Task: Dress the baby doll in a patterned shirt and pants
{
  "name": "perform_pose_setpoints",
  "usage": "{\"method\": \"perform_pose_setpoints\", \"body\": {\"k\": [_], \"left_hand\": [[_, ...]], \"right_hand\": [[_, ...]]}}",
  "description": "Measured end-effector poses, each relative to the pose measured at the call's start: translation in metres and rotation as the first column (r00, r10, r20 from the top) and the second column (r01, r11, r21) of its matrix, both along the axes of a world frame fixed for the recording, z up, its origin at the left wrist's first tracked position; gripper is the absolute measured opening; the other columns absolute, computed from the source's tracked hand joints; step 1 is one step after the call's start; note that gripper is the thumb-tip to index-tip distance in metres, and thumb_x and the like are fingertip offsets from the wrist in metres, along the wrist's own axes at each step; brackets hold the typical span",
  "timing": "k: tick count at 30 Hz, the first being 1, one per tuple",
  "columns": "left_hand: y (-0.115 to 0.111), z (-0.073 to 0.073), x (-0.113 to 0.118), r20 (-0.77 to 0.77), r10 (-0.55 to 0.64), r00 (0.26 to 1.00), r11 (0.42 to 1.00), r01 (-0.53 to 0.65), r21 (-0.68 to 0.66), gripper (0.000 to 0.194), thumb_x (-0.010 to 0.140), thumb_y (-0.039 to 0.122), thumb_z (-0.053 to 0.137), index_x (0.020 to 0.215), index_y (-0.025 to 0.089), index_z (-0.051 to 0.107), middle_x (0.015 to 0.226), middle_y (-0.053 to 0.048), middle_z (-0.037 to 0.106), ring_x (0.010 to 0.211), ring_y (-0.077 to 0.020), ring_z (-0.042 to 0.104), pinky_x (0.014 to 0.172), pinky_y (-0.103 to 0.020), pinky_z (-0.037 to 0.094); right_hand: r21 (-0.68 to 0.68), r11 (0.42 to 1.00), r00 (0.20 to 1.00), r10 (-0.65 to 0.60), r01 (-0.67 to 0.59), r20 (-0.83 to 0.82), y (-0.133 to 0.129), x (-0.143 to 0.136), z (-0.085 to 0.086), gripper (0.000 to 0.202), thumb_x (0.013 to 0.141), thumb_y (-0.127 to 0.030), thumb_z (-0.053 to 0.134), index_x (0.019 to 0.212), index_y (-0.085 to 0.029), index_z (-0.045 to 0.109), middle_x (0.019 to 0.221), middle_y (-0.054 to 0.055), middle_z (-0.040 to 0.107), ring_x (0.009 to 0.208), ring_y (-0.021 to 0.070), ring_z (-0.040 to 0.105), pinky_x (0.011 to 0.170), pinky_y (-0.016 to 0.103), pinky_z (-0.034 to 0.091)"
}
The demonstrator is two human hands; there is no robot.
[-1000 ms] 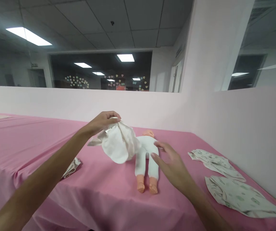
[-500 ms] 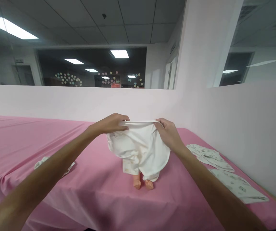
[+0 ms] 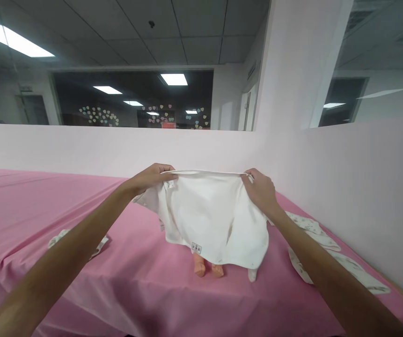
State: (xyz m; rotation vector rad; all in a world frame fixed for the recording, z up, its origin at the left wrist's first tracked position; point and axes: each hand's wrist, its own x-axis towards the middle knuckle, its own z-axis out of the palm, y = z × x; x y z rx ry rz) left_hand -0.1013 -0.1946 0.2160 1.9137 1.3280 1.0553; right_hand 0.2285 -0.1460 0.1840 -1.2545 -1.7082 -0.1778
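A white baby garment (image 3: 204, 210) hangs stretched between my two hands, its top edge pulled nearly straight. My left hand (image 3: 155, 178) pinches the upper left of that edge, and my right hand (image 3: 259, 189) grips the upper right. A small printed label (image 3: 196, 248) shows near the garment's lower hem. Behind the cloth lies a baby doll, of which only the feet (image 3: 199, 267) stick out below; the rest of it is hidden.
A pink sheet (image 3: 145, 295) covers the table. Folded white patterned clothes (image 3: 313, 231) lie at the right, partly behind my right forearm. Another small white cloth (image 3: 99, 247) lies at the left, mostly behind my left forearm. A white wall (image 3: 117, 150) with windows borders the table.
My hands have moved apart, spreading the garment wider. It now hangs flatter and covers more of the doll, with its label showing.
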Motion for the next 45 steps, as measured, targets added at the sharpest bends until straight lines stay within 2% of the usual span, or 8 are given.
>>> {"method": "perform_pose_setpoints", "body": {"k": [3, 9, 16, 21, 28, 34, 41, 45], "left_hand": [[0.001, -0.001, 0.018, 0.277, -0.041, 0.96, 0.997, 0.055, -0.045, 0.036, 0.068, 0.046, 0.074, 0.087, 0.017, 0.066, 0.082, -0.005, 0.069, 0.071, -0.0197, 0.064, 0.062, -0.029, 0.051], [0.019, 0.006, 0.061, 0.511, -0.119, 0.851, 0.979, 0.187, -0.082, 0.024, 0.072, 0.035, 0.073, 0.079, 0.013, 0.066, 0.076, -0.005, 0.068, 0.073, -0.0189, 0.064, 0.074, -0.034, 0.051], [0.027, 0.015, 0.082, 0.513, -0.219, 0.83, 0.964, 0.266, -0.019, 0.022, 0.076, 0.031, 0.073, 0.078, 0.013, 0.061, 0.075, -0.004, 0.064, 0.069, -0.0153, 0.06, 0.07, -0.031, 0.048], [0.012, -0.001, 0.077, 0.358, -0.043, 0.933, 0.972, -0.044, 0.231, 0.041, 0.088, 0.047, 0.059, 0.116, 0.017, 0.058, 0.131, -0.014, 0.056, 0.116, -0.0246, 0.055, 0.095, -0.037, 0.044], [-0.058, -0.042, 0.09, 0.203, 0.299, 0.932, 0.538, -0.34, 0.771, 0.045, 0.087, 0.047, 0.061, 0.123, 0.021, 0.051, 0.131, -0.011, 0.051, 0.123, -0.0255, 0.048, 0.099, -0.04, 0.042], [-0.037, -0.053, 0.11, 0.076, 0.26, 0.963, 0.762, -0.253, 0.596, 0.022, 0.093, 0.034, 0.051, 0.111, 0.021, 0.05, 0.081, 0.0, 0.063, 0.07, -0.0164, 0.061, 0.06, -0.027, 0.045], [-0.026, -0.053, 0.085, 0.127, 0.385, 0.914, 0.656, -0.368, 0.659, 0.068, 0.083, 0.017, 0.05, 0.145, 0.023, 0.022, 0.114, -0.007, 0.063, 0.079, -0.0166, 0.062, 0.066, -0.03, 0.049], [-0.06, -0.069, 0.044, -0.065, 0.424, 0.903, 0.709, -0.287, 0.645, 0.043, 0.088, 0.026, 0.05, 0.13, 0.023, 0.046, 0.119, -0.007, 0.063, 0.094, -0.0198, 0.063, 0.075, -0.031, 0.051]], "right_hand": [[0.169, 0.986, 0.95, -0.066, 0.014, 0.305, -0.021, -0.019, -0.02, 0.033, 0.092, -0.026, 0.043, 0.118, -0.012, 0.059, 0.112, 0.018, 0.062, 0.1, 0.0305, 0.055, 0.087, 0.044, 0.039], [-0.043, 0.79, 0.511, 0.436, -0.612, 0.74, -0.092, -0.083, -0.06, 0.043, 0.082, -0.018, 0.06, 0.125, -0.025, 0.055, 0.131, 0.008, 0.058, 0.127, 0.0296, 0.045, 0.102, 0.044, 0.036], [-0.132, 0.849, 0.348, 0.345, -0.512, 0.872, -0.082, -0.103, -0.071, 0.021, 0.075, -0.012, 0.064, 0.09, -0.027, 0.065, 0.098, 0.003, 0.069, 0.107, 0.0269, 0.056, 0.097, 0.042, 0.039], [-0.059, 0.943, 0.617, 0.261, -0.328, 0.742, -0.077, -0.103, -0.022, 0.025, 0.078, -0.001, 0.045, 0.09, -0.019, 0.058, 0.073, 0.005, 0.065, 0.066, 0.0199, 0.056, 0.066, 0.031, 0.033], [0.091, 0.981, 0.93, 0.133, -0.174, 0.341, -0.072, -0.095, 0.054, 0.035, 0.078, -0.012, 0.043, 0.111, -0.02, 0.051, 0.064, 0.0, 0.054, 0.061, 0.0194, 0.051, 0.064, 0.028, 0.028], [0.2, 0.95, 0.936, 0.171, -0.24, 0.308, -0.097, -0.101, 0.084, 0.038, 0.071, -0.004, 0.042, 0.104, -0.021, 0.051, 0.058, -0.003, 0.044, 0.058, 0.017, 0.045, 0.062, 0.029, 0.028], [0.277, 0.92, 0.943, 0.207, -0.278, 0.259, -0.1, -0.084, 0.077, 0.026, 0.072, -0.004, 0.04, 0.085, -0.021, 0.055, 0.077, 0.003, 0.054, 0.07, 0.0185, 0.05, 0.065, 0.031, 0.033], [0.142, 0.934, 0.942, 0.309, -0.327, 0.131, -0.1, -0.054, 0.061, 0.013, 0.073, -0.01, 0.047, 0.072, -0.02, 0.055, 0.092, 0.006, 0.059, 0.078, 0.0186, 0.053, 0.067, 0.032, 0.038]]}}
